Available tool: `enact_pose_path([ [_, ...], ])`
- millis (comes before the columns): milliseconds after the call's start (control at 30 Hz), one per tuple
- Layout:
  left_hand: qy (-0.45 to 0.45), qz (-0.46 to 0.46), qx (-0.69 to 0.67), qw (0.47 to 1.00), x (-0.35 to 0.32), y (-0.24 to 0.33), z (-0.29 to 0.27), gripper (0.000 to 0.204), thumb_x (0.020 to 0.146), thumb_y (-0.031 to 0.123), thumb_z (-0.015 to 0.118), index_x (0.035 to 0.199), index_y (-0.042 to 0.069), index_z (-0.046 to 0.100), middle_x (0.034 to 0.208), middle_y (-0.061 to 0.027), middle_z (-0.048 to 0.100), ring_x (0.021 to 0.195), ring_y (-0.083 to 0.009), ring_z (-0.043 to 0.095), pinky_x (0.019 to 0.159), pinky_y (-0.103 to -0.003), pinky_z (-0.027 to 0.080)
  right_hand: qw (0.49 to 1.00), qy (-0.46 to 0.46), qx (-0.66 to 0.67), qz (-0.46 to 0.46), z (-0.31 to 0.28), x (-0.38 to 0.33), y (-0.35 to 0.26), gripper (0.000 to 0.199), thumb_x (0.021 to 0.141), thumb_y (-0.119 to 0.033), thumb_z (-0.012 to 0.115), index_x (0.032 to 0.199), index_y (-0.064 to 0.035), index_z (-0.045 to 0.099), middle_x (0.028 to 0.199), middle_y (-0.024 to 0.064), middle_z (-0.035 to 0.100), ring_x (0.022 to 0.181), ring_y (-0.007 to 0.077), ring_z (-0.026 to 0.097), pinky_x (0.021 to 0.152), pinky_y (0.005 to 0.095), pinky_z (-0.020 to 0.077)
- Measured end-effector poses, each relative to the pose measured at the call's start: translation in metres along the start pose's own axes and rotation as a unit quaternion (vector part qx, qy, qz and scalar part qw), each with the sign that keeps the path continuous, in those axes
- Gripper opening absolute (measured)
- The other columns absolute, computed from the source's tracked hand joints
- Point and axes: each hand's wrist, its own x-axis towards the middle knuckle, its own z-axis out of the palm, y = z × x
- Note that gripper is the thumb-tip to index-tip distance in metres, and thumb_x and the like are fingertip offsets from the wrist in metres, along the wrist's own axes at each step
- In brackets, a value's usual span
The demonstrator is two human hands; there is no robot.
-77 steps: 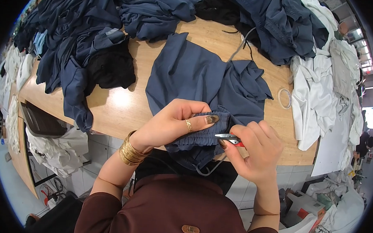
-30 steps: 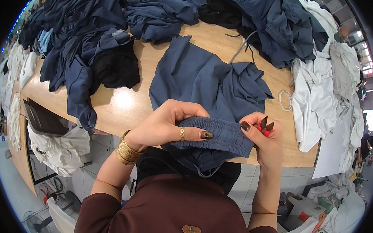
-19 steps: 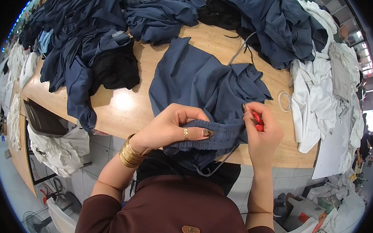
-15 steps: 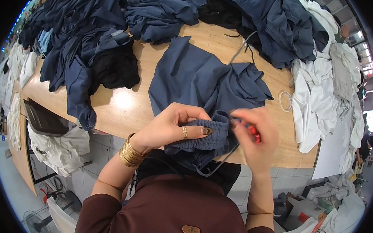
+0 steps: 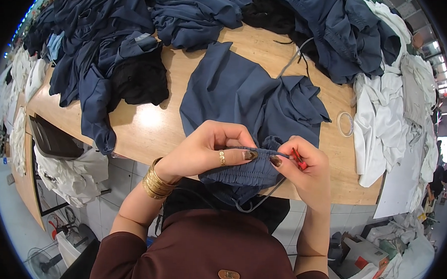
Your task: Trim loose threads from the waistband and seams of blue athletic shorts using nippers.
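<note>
The dark blue elastic-waisted garment (image 5: pixel 225 96) lies in the centre of the frame, its body spread on the wooden surface (image 5: pixel 155 145). Its gathered waistband (image 5: pixel 252 172) is drawn down toward the lower edge of the frame, held between both hands.

The left hand (image 5: pixel 215 150) has a closed grip on the band, thumb on top and fingers behind. The right hand (image 5: pixel 305 169) is the one that has just changed: a moment ago it was blurred and beside the band; now its thumb and forefinger pinch the band's upper edge, close to the left thumb. For the work in hand, this seems to give steady control of a short stretch of elastic. Red-handled snips (image 5: pixel 299 162) sit tucked in the same right hand; whether their blades are parted I cannot tell.

A grey drawcord (image 5: pixel 247 209) loops below the waistband. Dark blue garments (image 5: pixel 97 37) heap at the upper left, with black cloth (image 5: pixel 140 79) beside them. At the right, a pale ring (image 5: pixel 339 126) lies near white garments (image 5: pixel 379 117).
</note>
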Motion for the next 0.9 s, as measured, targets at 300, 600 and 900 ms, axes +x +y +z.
enact_pose_path([
  [300,-0.002,0.005,-0.03,1.0,0.0,-0.001,-0.003,0.014,0.089,0.003,0.052,0.099,-0.005,0.056,0.091,-0.0031,0.062,0.084,-0.0035,0.056,0.075,-0.017,0.045,0.997,0.0,0.068,-0.02,0.001,0.003,0.009,0.01,0.085,-0.006,0.061,0.081,-0.0009,0.054,0.067,-0.0044,0.047,0.061,0.0017,0.037,0.053,0.0161,0.0303],
  [600,0.004,0.051,-0.085,0.995,0.004,-0.012,0.0,0.019,0.091,0.012,0.052,0.102,-0.004,0.056,0.094,-0.0021,0.061,0.086,-0.0037,0.056,0.077,-0.018,0.045,0.996,0.066,-0.018,-0.063,0.012,0.003,0.014,0.012,0.081,-0.004,0.063,0.09,-0.0011,0.056,0.074,0.0009,0.054,0.066,0.0059,0.049,0.059,0.0185,0.0376],
  [900,-0.006,0.036,-0.033,0.999,0.0,-0.001,0.007,0.016,0.091,0.008,0.051,0.101,-0.004,0.056,0.092,-0.0003,0.06,0.085,-0.0017,0.053,0.075,-0.016,0.042,0.963,0.077,-0.17,-0.196,0.0,0.003,-0.021,0.026,0.067,0.008,0.064,0.089,-0.0049,0.06,0.072,0.0053,0.055,0.057,0.0155,0.053,0.051,0.0242,0.0402],
])
